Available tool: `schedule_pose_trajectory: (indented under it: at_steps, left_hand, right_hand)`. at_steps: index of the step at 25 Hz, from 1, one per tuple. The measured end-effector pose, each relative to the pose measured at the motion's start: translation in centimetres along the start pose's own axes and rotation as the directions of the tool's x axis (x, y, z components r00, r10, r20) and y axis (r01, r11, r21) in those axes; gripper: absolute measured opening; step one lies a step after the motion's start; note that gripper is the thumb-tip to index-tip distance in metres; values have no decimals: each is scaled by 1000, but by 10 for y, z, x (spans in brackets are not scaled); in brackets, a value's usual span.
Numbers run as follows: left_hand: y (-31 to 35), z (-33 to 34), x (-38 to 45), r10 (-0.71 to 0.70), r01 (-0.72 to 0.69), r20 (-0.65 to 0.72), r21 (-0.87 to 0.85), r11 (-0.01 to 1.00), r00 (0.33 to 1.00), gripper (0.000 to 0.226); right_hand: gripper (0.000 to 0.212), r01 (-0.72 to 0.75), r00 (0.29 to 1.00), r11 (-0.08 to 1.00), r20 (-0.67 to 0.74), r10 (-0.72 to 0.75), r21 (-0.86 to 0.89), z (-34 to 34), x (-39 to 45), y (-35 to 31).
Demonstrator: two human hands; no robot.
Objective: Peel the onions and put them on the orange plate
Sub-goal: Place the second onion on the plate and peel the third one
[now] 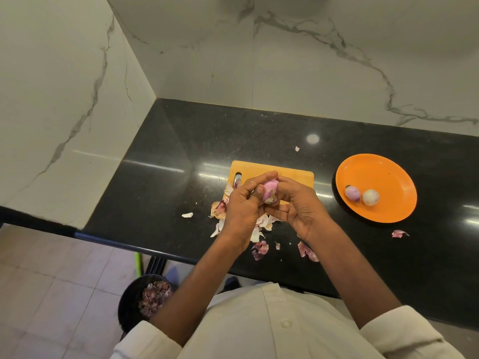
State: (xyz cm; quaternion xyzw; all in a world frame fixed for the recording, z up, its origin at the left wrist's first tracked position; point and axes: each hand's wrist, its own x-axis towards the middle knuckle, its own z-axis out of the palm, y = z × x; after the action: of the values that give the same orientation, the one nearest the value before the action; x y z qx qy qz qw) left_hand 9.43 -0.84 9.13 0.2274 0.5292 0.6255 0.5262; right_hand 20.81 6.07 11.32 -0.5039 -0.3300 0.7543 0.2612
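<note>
Both hands, the left hand (242,203) and right hand (298,207), hold a grip on a pink onion (270,190) above the cutting board (272,174), while two peeled onions (361,195) sit on the orange plate (383,174) on the black counter (181,141).

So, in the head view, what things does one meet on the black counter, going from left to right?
White peel scrap → left hand → held onion → right hand → purple peeled onion → white peeled onion → peel scrap.
</note>
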Motion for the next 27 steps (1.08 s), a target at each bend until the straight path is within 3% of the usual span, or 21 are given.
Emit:
schedule_pose_trajectory:
  at_steps: [4, 7, 10, 13, 19, 27]
  left_hand:
    - [1, 3, 4, -43, 40, -70, -37, 998, 997, 35]
    - [5, 3, 8, -77, 57, -125, -153, 987, 989, 33]
    - [7, -1, 10, -95, 52, -128, -307, 950, 987, 33]
    - [7, -2, 9, -48, 13, -110, -301, 954, 993, 31]
    - [2, -1, 3, 66, -66, -49, -8, 998, 997, 29]
    - [-2, 3, 2, 24, -22, -74, 18, 1000, 997, 29]
  right_hand:
    - [34, 16, 999, 999, -43, -18, -34, 1, 0, 1]
    - [30, 12, 998, 1000, 60, -13, 20, -2, -4, -2]
    - [29, 164, 985, 981, 73, -157, -99, 0, -7, -3]
    - [27, 235, 972, 963, 28, -233, -130, 7, -7, -2]
    - [21, -46, 999, 999, 21, 47, -29, 3, 4, -6]
    - [40, -132, 991, 991, 6, 132, 35, -1, 13, -2]
